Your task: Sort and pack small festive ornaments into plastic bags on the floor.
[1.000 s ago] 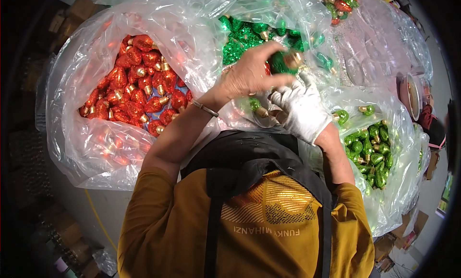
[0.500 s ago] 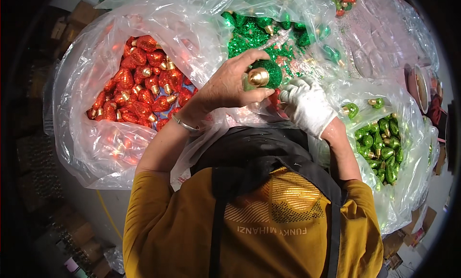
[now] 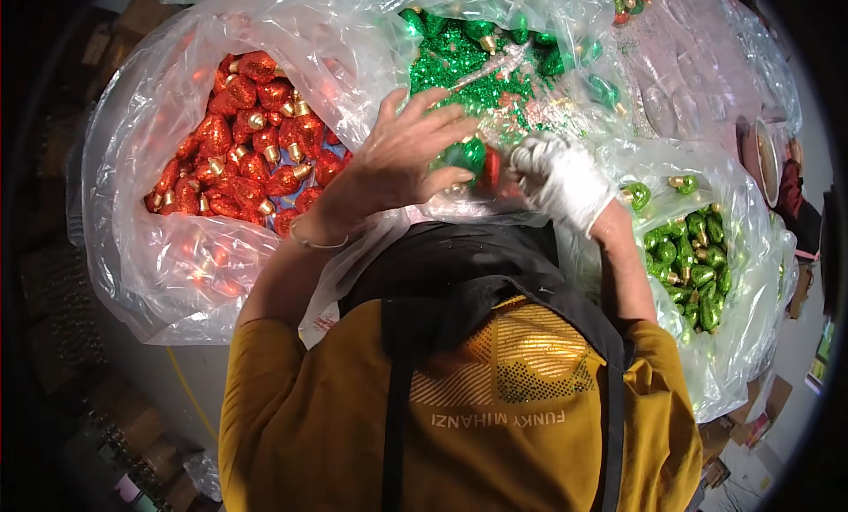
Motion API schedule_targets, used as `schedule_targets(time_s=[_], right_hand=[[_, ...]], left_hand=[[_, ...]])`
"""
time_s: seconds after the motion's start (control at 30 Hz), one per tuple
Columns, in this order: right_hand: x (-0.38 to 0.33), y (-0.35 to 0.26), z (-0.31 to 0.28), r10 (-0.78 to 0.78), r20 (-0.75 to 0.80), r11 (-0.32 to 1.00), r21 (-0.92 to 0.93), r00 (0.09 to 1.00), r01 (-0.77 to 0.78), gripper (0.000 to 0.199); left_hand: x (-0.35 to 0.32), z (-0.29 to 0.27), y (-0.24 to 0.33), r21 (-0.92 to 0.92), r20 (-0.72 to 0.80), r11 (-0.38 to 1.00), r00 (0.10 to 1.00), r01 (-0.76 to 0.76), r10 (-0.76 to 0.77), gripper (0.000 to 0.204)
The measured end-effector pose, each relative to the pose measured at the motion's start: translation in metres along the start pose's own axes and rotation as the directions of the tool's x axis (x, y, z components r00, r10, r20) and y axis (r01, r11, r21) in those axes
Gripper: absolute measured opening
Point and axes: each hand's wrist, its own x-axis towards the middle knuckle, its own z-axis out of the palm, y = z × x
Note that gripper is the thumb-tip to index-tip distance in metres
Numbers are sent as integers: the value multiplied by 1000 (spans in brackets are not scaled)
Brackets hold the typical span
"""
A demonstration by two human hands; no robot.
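Observation:
My left hand [image 3: 402, 150], bare with a thin bracelet at the wrist, is open, its fingers spread and slightly blurred. Just beyond its thumb and fingertips is a green bulb-shaped ornament [image 3: 473, 156], partly hidden by the hand. A blurred red shape [image 3: 492, 167] lies between that ornament and my right hand. My right hand [image 3: 561, 181] wears a white glove, with its fingers curled together; what they hold, if anything, is hidden. Beyond both hands, loose green glitter [image 3: 464, 75] covers plastic sheeting, with green ornaments along its far side.
On the left, a clear plastic bag [image 3: 124, 238] holds many red glittery bulb ornaments [image 3: 243, 172] with gold caps. Light green ornaments [image 3: 698, 265] fill another clear bag [image 3: 751, 335] on the right. A round container [image 3: 765, 163] stands at the far right.
My left hand has opened from around a dark green ornament with a gold cap and shifted left. My right hand stays in nearly the same place.

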Motion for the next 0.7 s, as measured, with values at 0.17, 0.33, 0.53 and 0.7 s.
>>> schedule_targets(time_s=[0.17,0.33,0.53,0.7], right_hand=[[6,9,-8,138,78,985,89,987,-145,13],[18,-7,-14,132,140,986,82,981,-144,15],[12,-4,-10,173,240,985,-72,955,-160,12],[16,-11,-28,115,209,989,72,971,-133,12]], left_hand=[[-35,15,-8,-312,51,944,994,111,-100,18],[-36,14,-14,-410,150,909,988,80,-19,11],[-23,-7,-2,-376,22,924,996,-70,84,13],[-37,9,-21,-381,67,923,997,57,-34,15]])
